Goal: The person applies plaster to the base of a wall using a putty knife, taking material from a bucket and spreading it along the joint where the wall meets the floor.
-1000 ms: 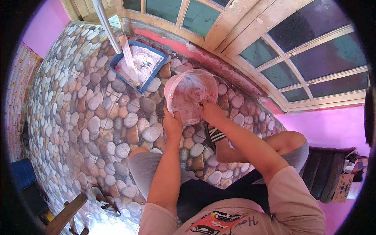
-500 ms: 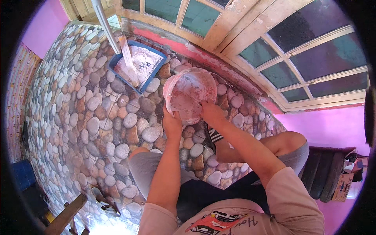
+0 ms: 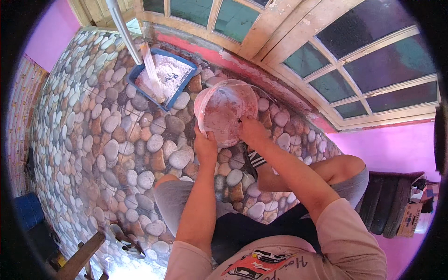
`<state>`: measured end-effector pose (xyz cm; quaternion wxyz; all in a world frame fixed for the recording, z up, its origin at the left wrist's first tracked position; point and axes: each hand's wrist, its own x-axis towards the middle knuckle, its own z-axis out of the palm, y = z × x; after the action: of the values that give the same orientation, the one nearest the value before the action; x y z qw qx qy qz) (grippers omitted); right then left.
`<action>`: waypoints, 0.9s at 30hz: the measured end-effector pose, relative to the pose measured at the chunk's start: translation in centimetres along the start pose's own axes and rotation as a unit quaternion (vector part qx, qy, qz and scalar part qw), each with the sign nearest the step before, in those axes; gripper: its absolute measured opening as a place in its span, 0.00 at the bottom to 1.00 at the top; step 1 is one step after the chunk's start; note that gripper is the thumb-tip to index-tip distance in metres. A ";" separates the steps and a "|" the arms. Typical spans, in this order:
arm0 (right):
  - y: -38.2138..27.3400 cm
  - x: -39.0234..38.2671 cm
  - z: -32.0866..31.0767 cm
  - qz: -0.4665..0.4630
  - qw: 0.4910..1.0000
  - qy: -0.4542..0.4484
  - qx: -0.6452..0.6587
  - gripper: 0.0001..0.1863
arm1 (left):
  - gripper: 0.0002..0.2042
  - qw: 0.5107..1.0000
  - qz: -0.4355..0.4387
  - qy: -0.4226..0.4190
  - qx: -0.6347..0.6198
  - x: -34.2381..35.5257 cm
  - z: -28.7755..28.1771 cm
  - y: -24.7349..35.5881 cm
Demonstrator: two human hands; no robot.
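Observation:
A clear, pink-smeared plastic tub [image 3: 252,95] stands on the floor in front of me, with whitish residue on its inner wall. My left hand [image 3: 205,142] grips its near left rim, thumb on one side of the wall and fingers on the other. Over the near right part of the tub, my right hand [image 3: 253,130] is closed, with something small and dark showing at its fingertips. What it holds is too hidden to name. Beyond the tub to the left lies a blue dustpan [image 3: 178,96] full of pale powder, a paintbrush-like tool [image 3: 151,70] resting in it.
A wooden-framed glass door [image 3: 275,42] and its red-painted sill [image 3: 210,53] border the far side. Sandals [image 3: 126,241] lie at lower left near a wooden leg [image 3: 81,256]. A dark rack and a cardboard box [image 3: 409,219] stand at right. The floor is pebble-patterned.
Almost nothing differs. The whole view has shifted very slightly, and both hands keep their places at the tub.

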<state>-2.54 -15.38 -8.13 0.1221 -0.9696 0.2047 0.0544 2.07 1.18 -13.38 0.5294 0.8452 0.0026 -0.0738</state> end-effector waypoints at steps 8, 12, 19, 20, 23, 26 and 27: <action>0.2 0.4 0.4 0.100 0.992 -0.026 0.067 0.15 | 0.26 0.999 -0.016 -0.039 -0.012 -0.3 -0.4 0.4; -0.5 0.5 0.3 0.121 0.990 -0.029 0.073 0.16 | 0.26 1.000 -0.011 -0.003 0.019 -0.5 -0.5 0.3; 0.3 0.8 1.7 0.134 0.986 0.015 0.099 0.17 | 0.26 0.999 -0.031 -0.039 -0.012 -0.6 -1.0 2.5; 0.2 0.8 1.8 0.122 0.985 -0.004 0.125 0.16 | 0.26 0.998 -0.047 -0.047 -0.002 -0.6 -1.0 2.6; -0.5 0.2 1.8 0.104 0.988 -0.013 0.111 0.15 | 0.26 0.998 -0.054 -0.046 0.001 -0.5 -0.9 1.9; -1.6 -0.3 1.0 0.069 0.994 0.019 0.083 0.14 | 0.26 0.999 -0.034 -0.016 -0.006 -0.2 -0.5 0.5; -1.8 -0.3 0.8 0.042 0.994 0.042 0.092 0.13 | 0.26 1.000 -0.026 0.002 -0.010 -0.2 -0.3 0.1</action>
<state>-2.11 -13.50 -8.43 0.1999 -0.9462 0.2546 -0.0003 1.92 1.40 -13.17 0.5356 0.8397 0.0264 -0.0858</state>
